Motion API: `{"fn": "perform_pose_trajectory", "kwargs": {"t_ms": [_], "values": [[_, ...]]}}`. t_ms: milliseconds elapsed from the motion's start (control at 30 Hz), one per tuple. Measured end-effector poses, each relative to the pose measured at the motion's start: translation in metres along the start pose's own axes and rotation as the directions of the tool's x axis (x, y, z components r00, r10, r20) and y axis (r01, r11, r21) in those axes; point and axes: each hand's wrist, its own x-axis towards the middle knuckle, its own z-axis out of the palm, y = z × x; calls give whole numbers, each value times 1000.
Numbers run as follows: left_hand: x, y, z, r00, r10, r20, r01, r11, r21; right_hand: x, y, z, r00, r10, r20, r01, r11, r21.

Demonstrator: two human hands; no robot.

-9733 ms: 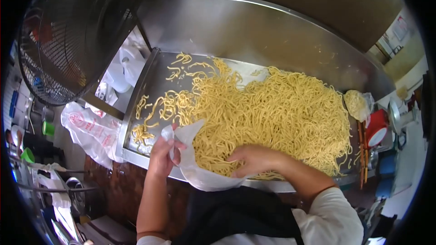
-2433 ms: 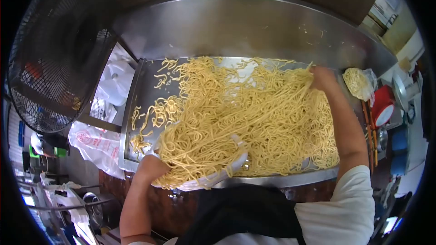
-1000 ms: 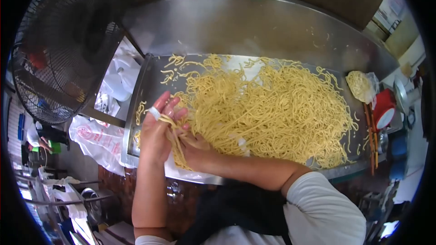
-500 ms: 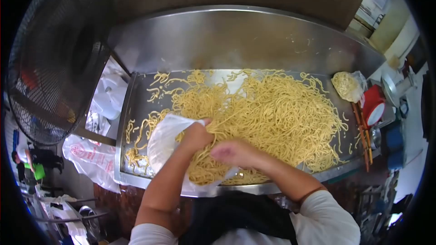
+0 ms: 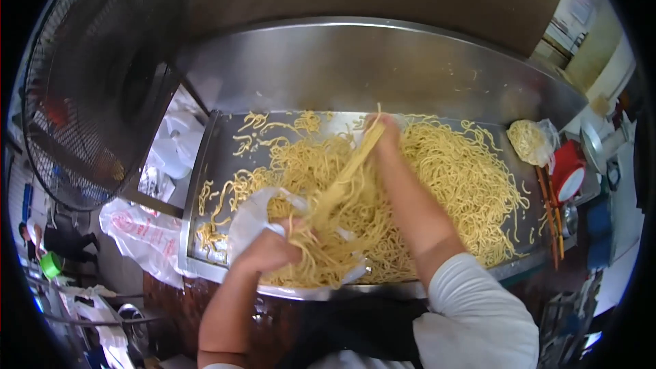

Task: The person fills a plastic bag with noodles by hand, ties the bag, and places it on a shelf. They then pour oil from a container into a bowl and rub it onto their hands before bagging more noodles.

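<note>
Yellow noodles (image 5: 454,184) lie in a wide heap across a shallow metal tray (image 5: 229,130). My left hand (image 5: 272,249) is closed on the edge of a white plastic bag (image 5: 249,222) at the tray's near left, with noodles over and beside its fingers. Toward the back, my right hand (image 5: 387,131) grips a bundle of noodles, raised above the heap. That bundle stretches slantwise down to the noodles by the bag. Part of the bag is hidden under noodles.
A large fan (image 5: 102,89) stands at the left. A tall metal backboard (image 5: 369,61) rises behind the tray. On the right are a bagged portion of noodles (image 5: 526,142), long chopsticks (image 5: 550,212) and a red scale (image 5: 567,171). A person (image 5: 65,242) is far left.
My right hand has moved from beside the bag up to the back of the tray, drawing up noodles. My left hand has shifted down and left with the bag.
</note>
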Motion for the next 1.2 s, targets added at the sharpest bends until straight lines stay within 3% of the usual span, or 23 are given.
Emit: {"fn": "perform_pose_trajectory", "kwargs": {"t_ms": [33,100,133,200,267,333,400,467,500,533,567,633,700,733,767,800,867,900,967,1000,1067,1100,1200], "values": [[-4,14,-10,967,-201,-155,230,952,203,16,-13,0,971,-234,-56,205,926,-316],[-11,0,-40,929,-52,-367,292,712,639,0,-74,5,973,-232,-7,204,868,-453],[-13,-8,-53,925,-65,-374,305,711,634,4,-83,-2,967,-255,-4,214,818,-534],[-13,-20,-70,914,-207,-349,406,452,794,5,-99,-13,971,-164,-174,46,843,-536],[-18,-27,-68,892,-297,-341,439,387,811,24,-95,-49,945,-195,-262,59,891,-451],[-24,-32,-68,859,-383,-340,470,324,821,34,-88,-105,944,-220,-244,80,876,-476],[-35,-34,-70,883,-347,-316,444,396,804,37,-101,-135,937,-119,-328,23,959,-284],[-42,-38,-80,867,-388,-314,451,341,825,49,-110,-184,978,187,-96,-210,876,-434],[-44,-39,-84,854,-424,-301,442,287,850,27,-131,-156,941,324,-92,-274,577,-769],[-47,-36,-84,849,-429,-307,449,283,847,0,-157,-121,885,458,-86,-106,18,-994],[-49,-33,-82,829,-451,-331,490,300,818,-28,-184,-84,811,579,-79,156,-345,-925],[-48,-33,-82,809,-475,-345,523,314,792,-17,-166,-77,777,628,53,445,-487,-751],[-42,-39,-81,768,-531,-358,552,266,790,-42,-150,-41,789,528,313,549,-379,-745],[-41,-39,-80,772,-530,-351,546,271,792,-61,-140,-9,791,513,334,509,-247,-825],[-40,-39,-79,767,-533,-357,554,268,789,-71,-115,10,741,454,495,544,25,-838],[-39,-39,-79,762,-535,-365,561,263,785,-98,-97,48,729,382,568,532,205,-821],[-45,-61,-83,817,-432,-381,536,325,779,-134,-43,102,611,235,756,608,472,-639],[-48,-69,-84,855,-330,-400,508,381,773,-153,-24,127,606,290,741,504,581,-639],[-51,-62,-83,841,-369,-396,527,389,756,-180,21,148,556,460,692,254,699,-669],[-53,-60,-82,823,-409,-395,550,395,736,-183,27,145,557,461,691,253,698,-670],[-56,-72,-88,818,-431,-381,555,420,718,-186,39,141,506,616,604,335,505,-796],[-58,-78,-91,813,-450,-369,562,445,697,-184,36,129,496,610,618,366,498,-786],[-63,-82,-95,817,-422,-392,573,525,629,-184,-12,78,430,741,516,417,343,-842]]}}
